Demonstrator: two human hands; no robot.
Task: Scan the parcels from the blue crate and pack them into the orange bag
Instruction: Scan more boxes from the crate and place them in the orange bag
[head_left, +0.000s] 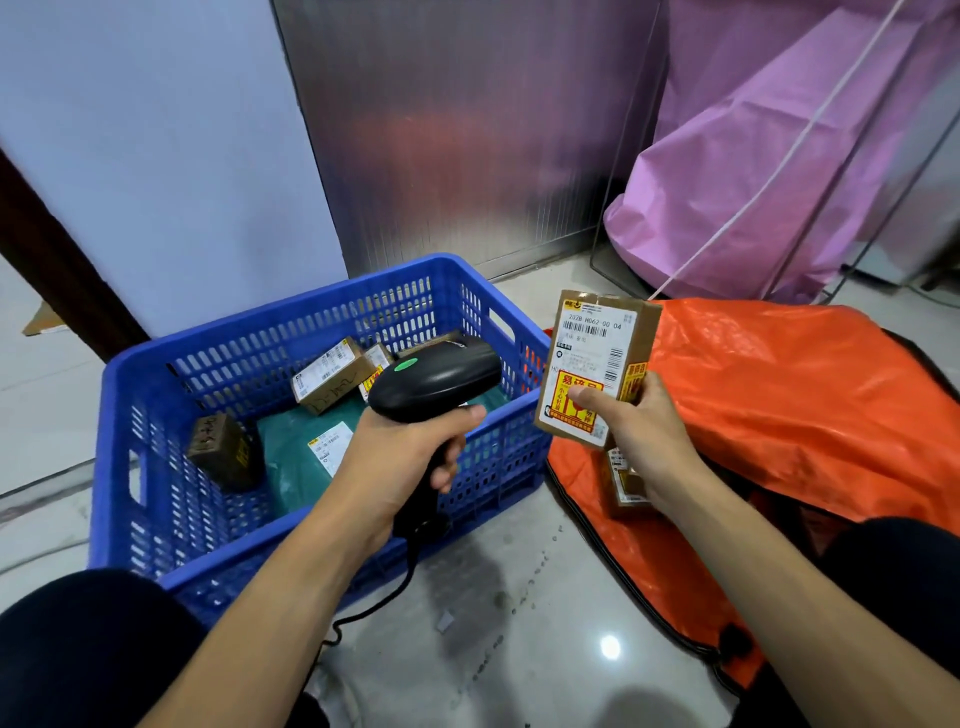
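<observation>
My left hand (400, 457) grips a black corded barcode scanner (441, 376) over the blue crate (218, 514); its head points right. My right hand (634, 436) holds a small brown cardboard parcel (592, 343) upright between crate and bag, its white barcode label and a red-yellow fragile sticker facing me. Several parcels lie in the crate: a taped brown box (332, 374), a dark box (223, 449) and a green mailer bag (306, 452). The orange bag (779, 405) lies on the floor at the right, with another labelled box (626, 483) in its mouth, partly behind my wrist.
A pink plastic sack (769, 171) on a wire stand rises behind the orange bag. A grey ribbed panel (467, 130) and a pale wall back the crate. The scanner cable (374, 603) trails over the glossy tile floor. My dark-clothed knees sit at both lower corners.
</observation>
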